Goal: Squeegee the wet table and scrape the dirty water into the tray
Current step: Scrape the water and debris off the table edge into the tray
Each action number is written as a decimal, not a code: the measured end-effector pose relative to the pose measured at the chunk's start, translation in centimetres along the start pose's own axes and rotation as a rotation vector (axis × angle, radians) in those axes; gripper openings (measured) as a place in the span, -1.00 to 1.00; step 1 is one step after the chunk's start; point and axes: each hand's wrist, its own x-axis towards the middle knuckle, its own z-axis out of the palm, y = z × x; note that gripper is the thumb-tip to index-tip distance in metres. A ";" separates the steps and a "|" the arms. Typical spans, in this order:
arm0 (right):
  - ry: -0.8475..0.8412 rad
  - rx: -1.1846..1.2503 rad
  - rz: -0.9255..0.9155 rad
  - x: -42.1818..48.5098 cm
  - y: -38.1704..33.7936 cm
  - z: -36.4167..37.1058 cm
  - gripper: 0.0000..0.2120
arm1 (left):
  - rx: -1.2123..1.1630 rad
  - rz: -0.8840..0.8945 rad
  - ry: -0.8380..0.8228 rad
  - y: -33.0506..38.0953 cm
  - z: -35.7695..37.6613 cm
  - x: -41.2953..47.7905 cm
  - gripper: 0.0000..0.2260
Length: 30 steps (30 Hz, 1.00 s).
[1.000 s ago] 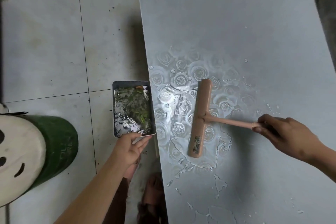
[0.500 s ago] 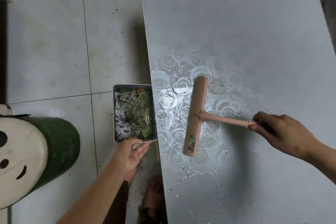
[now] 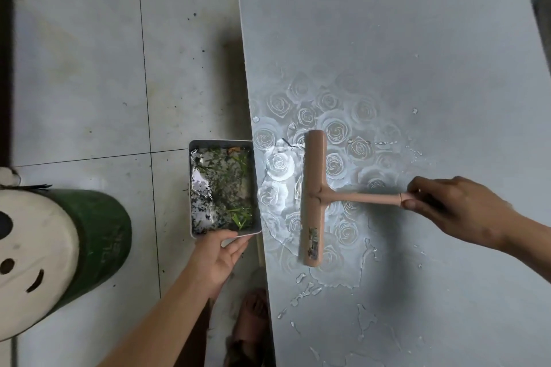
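Observation:
A pink squeegee [image 3: 313,202] lies blade-down on the wet grey table [image 3: 387,39], its blade roughly parallel to the table's left edge and a short way in from it. My right hand [image 3: 453,208] grips the end of its handle. A film of water with a rose pattern lies between the blade and the edge. My left hand [image 3: 217,256] holds the near rim of a metal tray [image 3: 190,188], which sits level against the table's left edge. The tray holds dirty water and green scraps.
A green stool with a white top [image 3: 59,253] stands on the tiled floor at the left. My foot in a brown sandal [image 3: 253,319] shows beside the table edge. Water droplets and streaks lie on the table in front of and right of the squeegee.
The squeegee has slid left toward the table edge and the tray, pushing the water ahead of it. My left hand keeps holding the tray in the same place.

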 end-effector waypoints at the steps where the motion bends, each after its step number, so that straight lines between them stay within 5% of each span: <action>1: -0.012 -0.011 0.002 -0.3 0.0 -0.3 -0.71 | -0.006 -0.001 -0.002 0.0 0.1 -0.1 -0.51; 16: 0.081 -0.016 0.002 0.5 -2.8 -0.7 -0.64 | -0.012 -0.025 0.020 -0.2 0.5 -0.3 -0.53; 21: 0.086 -0.026 -0.051 2.7 -5.2 0.3 -0.76 | 0.008 -0.027 0.021 -0.1 0.6 -0.5 -0.52; 30: 0.084 -0.119 -0.066 2.2 -4.8 -2.7 -0.77 | -0.003 -0.024 -0.003 -0.1 0.5 -0.2 -0.67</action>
